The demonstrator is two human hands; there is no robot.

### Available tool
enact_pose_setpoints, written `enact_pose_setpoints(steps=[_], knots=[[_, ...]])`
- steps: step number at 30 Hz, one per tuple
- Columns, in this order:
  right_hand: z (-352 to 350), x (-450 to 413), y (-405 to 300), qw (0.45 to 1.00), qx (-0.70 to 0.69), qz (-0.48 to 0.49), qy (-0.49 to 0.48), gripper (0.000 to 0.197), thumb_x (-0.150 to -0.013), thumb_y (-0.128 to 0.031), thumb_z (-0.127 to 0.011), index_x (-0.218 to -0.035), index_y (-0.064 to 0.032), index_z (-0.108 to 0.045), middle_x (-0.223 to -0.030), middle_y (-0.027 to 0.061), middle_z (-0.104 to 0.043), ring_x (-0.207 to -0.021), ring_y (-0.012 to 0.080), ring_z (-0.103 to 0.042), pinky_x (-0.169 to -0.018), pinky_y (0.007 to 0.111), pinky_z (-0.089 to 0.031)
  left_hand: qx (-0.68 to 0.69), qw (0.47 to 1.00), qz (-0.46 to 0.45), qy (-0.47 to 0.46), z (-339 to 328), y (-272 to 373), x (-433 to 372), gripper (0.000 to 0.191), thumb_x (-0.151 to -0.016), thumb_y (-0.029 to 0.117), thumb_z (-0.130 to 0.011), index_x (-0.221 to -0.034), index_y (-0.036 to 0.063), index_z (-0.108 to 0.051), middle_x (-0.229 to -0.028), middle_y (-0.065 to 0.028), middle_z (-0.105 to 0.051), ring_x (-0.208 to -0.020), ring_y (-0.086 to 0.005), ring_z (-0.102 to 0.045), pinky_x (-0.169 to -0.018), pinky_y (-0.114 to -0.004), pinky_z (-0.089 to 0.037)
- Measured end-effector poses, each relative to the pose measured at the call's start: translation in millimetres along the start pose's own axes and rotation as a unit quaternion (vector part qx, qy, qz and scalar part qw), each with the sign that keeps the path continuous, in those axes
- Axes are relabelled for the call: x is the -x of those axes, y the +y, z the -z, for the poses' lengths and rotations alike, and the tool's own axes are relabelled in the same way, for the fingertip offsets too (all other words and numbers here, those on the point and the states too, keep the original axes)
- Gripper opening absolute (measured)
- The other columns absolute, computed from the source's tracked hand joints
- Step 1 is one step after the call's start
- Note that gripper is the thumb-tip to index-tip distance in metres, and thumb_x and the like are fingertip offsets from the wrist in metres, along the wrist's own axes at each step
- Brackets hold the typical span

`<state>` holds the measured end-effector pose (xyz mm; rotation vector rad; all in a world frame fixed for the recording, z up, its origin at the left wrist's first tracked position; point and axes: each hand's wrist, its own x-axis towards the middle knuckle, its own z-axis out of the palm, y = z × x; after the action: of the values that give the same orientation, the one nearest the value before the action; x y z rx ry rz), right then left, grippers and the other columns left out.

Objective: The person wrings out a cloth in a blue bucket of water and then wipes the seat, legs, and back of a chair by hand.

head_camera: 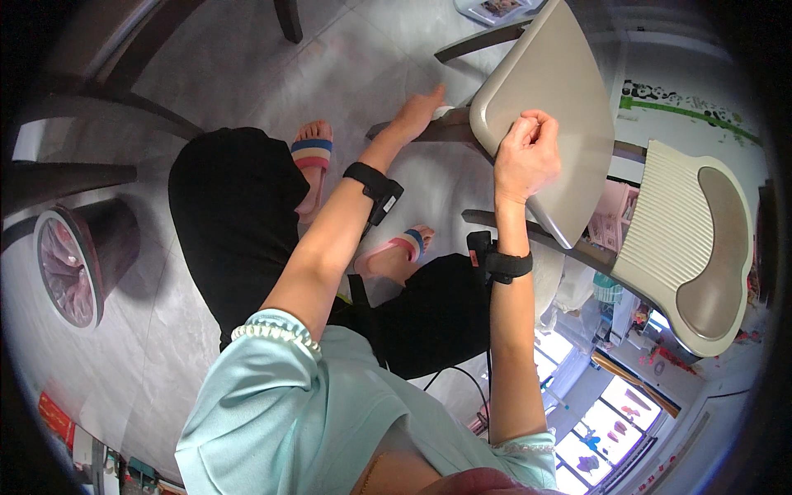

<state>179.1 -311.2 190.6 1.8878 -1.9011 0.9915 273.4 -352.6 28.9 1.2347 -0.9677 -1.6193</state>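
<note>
My left hand (pixel 419 116) is at a dark leg (pixel 455 127) of a chair, below the seat's near corner. A small piece of white cloth or tissue (pixel 440 112) shows between its fingers and the leg, and one finger points outward. My right hand (pixel 529 154) has its fingers curled against the smooth taupe chair seat (pixel 557 80), with nothing visible in them. The chair's cream ribbed backrest (pixel 649 210), with a brown padded panel (pixel 718 260), extends to the right. Both wrists wear black straps with small devices.
A lined waste bin (pixel 93 260) stands on the grey tiled floor (pixel 204 80) at left. Dark furniture legs (pixel 68 182) reach in at upper left. My sandalled feet (pixel 312 154) are between the bin and the chair. A cable (pixel 464 371) hangs near my right arm.
</note>
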Motion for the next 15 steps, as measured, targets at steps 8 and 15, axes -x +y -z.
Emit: enact_pose_setpoints(steps=[8, 15], knots=[[0.2, 1.9, 2.8, 1.000, -0.017, -0.010, -0.011, 0.004, -0.077, -0.009, -0.054, -0.076, -0.0080, -0.058, -0.056, 0.0041, -0.050, -0.051, 0.0190, -0.050, -0.049, 0.033, -0.040, 0.089, 0.994, -0.048, 0.048, -17.0, 8.0, 16.6, 0.063, -0.092, 0.051, -0.030, -0.087, -0.0002, -0.067, -0.072, -0.0070, -0.062, -0.069, -0.0154, -0.053, -0.070, -0.029, -0.040], [3.6, 3.8, -4.0, 0.998, -0.049, -0.026, -0.014, 0.007, -0.076, -0.004, -0.053, -0.079, -0.0045, -0.059, -0.055, 0.0021, -0.045, -0.048, 0.0121, -0.043, -0.046, 0.027, -0.036, 0.086, 0.994, -0.036, 0.058, -13.3, -22.4, 3.0, 0.066, -0.087, 0.057, -0.038, -0.080, -0.0031, -0.065, -0.069, -0.0104, -0.060, -0.068, -0.0190, -0.051, -0.070, -0.034, -0.040]])
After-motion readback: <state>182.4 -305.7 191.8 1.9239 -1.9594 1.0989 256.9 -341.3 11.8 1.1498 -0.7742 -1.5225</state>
